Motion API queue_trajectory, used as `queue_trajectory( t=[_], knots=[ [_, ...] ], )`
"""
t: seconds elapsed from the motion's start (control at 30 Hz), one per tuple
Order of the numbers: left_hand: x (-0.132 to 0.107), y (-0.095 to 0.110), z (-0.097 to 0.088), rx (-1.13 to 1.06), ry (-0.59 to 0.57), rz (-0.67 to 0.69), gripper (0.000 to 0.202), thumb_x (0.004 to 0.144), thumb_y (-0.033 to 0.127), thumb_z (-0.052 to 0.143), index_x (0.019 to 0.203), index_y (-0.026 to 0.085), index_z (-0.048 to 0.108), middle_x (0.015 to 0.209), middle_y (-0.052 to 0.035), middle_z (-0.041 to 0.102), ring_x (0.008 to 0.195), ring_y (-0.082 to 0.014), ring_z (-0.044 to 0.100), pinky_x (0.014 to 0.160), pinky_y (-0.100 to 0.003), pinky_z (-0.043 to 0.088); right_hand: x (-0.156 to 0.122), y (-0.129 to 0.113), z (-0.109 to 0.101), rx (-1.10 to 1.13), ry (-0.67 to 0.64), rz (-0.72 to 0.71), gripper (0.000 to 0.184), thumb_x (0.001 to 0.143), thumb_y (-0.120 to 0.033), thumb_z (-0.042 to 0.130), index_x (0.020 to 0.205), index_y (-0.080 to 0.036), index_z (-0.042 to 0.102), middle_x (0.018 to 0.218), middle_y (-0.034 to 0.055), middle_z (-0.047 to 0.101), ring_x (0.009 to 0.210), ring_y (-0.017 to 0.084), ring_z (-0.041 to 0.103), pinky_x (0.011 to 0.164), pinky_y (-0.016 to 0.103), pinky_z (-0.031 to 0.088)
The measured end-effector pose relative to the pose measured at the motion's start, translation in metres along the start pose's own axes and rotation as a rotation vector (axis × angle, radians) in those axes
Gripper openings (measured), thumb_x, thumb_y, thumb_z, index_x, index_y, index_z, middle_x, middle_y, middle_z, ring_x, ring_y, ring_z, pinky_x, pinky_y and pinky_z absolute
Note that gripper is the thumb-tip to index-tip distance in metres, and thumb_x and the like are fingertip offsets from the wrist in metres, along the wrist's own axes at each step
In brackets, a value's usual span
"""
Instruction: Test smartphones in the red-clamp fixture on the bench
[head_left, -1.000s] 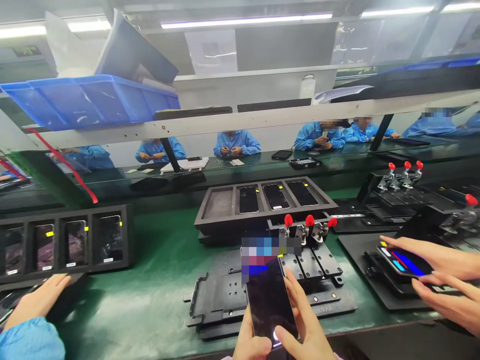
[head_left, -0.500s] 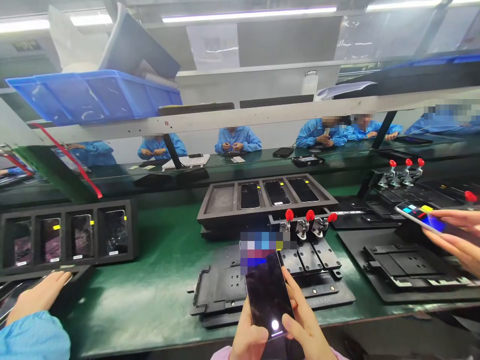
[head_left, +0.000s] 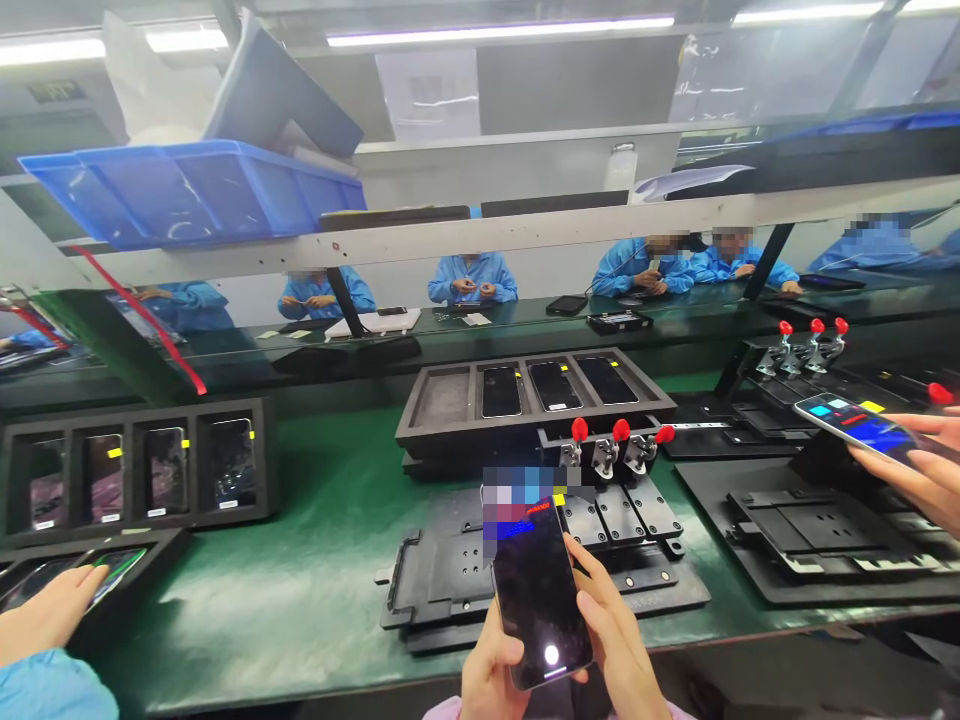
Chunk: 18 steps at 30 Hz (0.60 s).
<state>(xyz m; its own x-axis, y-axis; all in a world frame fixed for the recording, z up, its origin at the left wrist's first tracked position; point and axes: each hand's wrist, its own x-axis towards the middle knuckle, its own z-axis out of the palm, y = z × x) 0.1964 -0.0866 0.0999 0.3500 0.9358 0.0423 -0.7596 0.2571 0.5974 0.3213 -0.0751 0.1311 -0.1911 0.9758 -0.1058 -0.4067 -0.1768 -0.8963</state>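
Observation:
My left hand (head_left: 491, 670) and my right hand (head_left: 619, 640) hold a dark smartphone (head_left: 540, 595) upright at the bottom centre, above a black fixture plate (head_left: 450, 580). The left fingers wrap its lower left edge. The right fingers curl along its right side, thumb close to a small white dot on the screen. The top of the screen shows coloured bars. Behind the phone stand three red-knobbed toggle clamps (head_left: 615, 445) on the fixture.
A black tray (head_left: 435, 400) with three phones lies behind the fixture. Another black tray (head_left: 135, 480) of phones sits left, with a co-worker's hand (head_left: 45, 610) in a blue sleeve. At right a co-worker's hands (head_left: 911, 470) hold a lit phone (head_left: 855, 425) over another fixture (head_left: 825, 540). A blue bin (head_left: 187, 190) sits on the shelf.
My hands have tilted the phone slightly and the white dot sits lower on the screen. The co-worker at right has lifted a lit phone off the fixture. The left co-worker's hand has drawn back.

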Motion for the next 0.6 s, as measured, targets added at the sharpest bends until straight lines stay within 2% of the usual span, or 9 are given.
queue_trajectory(
  t=[0.07,0.17,0.23,0.3,0.33,0.4,0.5,0.6],
  knots=[
    [-0.001,-0.002,-0.003,-0.014,0.040,0.026,0.044,0.064,0.022,0.054,0.107,0.017,0.061,0.094,-0.0095,0.069,0.081,-0.0299,0.066,0.078,-0.048,0.047,0.000,0.003,0.001,-0.095,0.038,-0.015,0.058,0.080,-0.050,0.050,0.131,-0.025,0.038,0.119,0.0113,0.056,0.044,0.005,0.046,0.037,0.019,0.036],
    [-0.003,-0.005,-0.005,-0.066,0.119,0.075,0.047,0.061,0.017,0.054,0.107,0.019,0.062,0.099,-0.0073,0.068,0.100,-0.0311,0.059,0.089,-0.047,0.042,0.000,0.010,0.004,-0.240,0.080,-0.105,0.069,0.071,-0.045,0.064,0.131,-0.025,0.036,0.119,0.0099,0.057,0.063,0.012,0.058,0.058,0.025,0.050],
    [-0.003,-0.005,-0.004,-0.091,0.126,0.087,0.046,0.061,0.016,0.055,0.106,0.019,0.064,0.096,-0.0073,0.069,0.106,-0.0320,0.056,0.092,-0.047,0.040,-0.001,0.013,0.004,-0.250,0.054,-0.145,0.080,0.065,-0.043,0.071,0.132,-0.025,0.033,0.120,0.0101,0.056,0.076,0.016,0.061,0.071,0.028,0.051],
    [-0.003,-0.005,-0.002,-0.105,0.110,0.092,0.043,0.062,0.017,0.057,0.104,0.018,0.065,0.094,-0.0076,0.069,0.106,-0.0326,0.056,0.091,-0.047,0.041,-0.002,0.013,0.003,-0.221,0.022,-0.152,0.078,0.066,-0.043,0.070,0.132,-0.026,0.033,0.123,0.0101,0.054,0.082,0.017,0.061,0.073,0.028,0.050],
    [-0.003,-0.005,-0.001,-0.111,0.102,0.092,0.042,0.062,0.018,0.058,0.104,0.019,0.065,0.094,-0.0076,0.069,0.104,-0.0325,0.057,0.090,-0.047,0.042,-0.002,0.012,0.002,-0.208,0.021,-0.148,0.072,0.069,-0.044,0.067,0.131,-0.026,0.035,0.126,0.0097,0.052,0.081,0.016,0.061,0.071,0.027,0.050],
    [-0.002,-0.006,0.001,-0.118,0.098,0.088,0.040,0.064,0.018,0.058,0.104,0.020,0.065,0.093,-0.0074,0.070,0.098,-0.0318,0.061,0.086,-0.048,0.044,-0.002,0.009,0.000,-0.187,0.038,-0.104,0.061,0.076,-0.046,0.060,0.130,-0.028,0.039,0.130,0.0084,0.048,0.069,0.012,0.059,0.058,0.023,0.049],
    [-0.001,-0.007,0.002,-0.103,0.108,0.078,0.038,0.067,0.018,0.056,0.104,0.019,0.064,0.094,-0.0086,0.070,0.088,-0.0313,0.064,0.078,-0.049,0.048,-0.003,0.003,0.000,-0.137,0.052,-0.001,0.053,0.081,-0.050,0.050,0.130,-0.031,0.041,0.133,0.0077,0.045,0.049,0.005,0.048,0.036,0.018,0.034],
    [0.000,-0.008,0.003,-0.080,0.120,0.079,0.036,0.067,0.018,0.056,0.102,0.018,0.065,0.096,-0.0098,0.069,0.082,-0.0309,0.066,0.073,-0.049,0.050,-0.002,0.002,0.001,-0.084,0.052,0.016,0.052,0.081,-0.050,0.050,0.129,-0.032,0.043,0.134,0.0076,0.043,0.046,0.003,0.044,0.035,0.017,0.030]
  ],
)
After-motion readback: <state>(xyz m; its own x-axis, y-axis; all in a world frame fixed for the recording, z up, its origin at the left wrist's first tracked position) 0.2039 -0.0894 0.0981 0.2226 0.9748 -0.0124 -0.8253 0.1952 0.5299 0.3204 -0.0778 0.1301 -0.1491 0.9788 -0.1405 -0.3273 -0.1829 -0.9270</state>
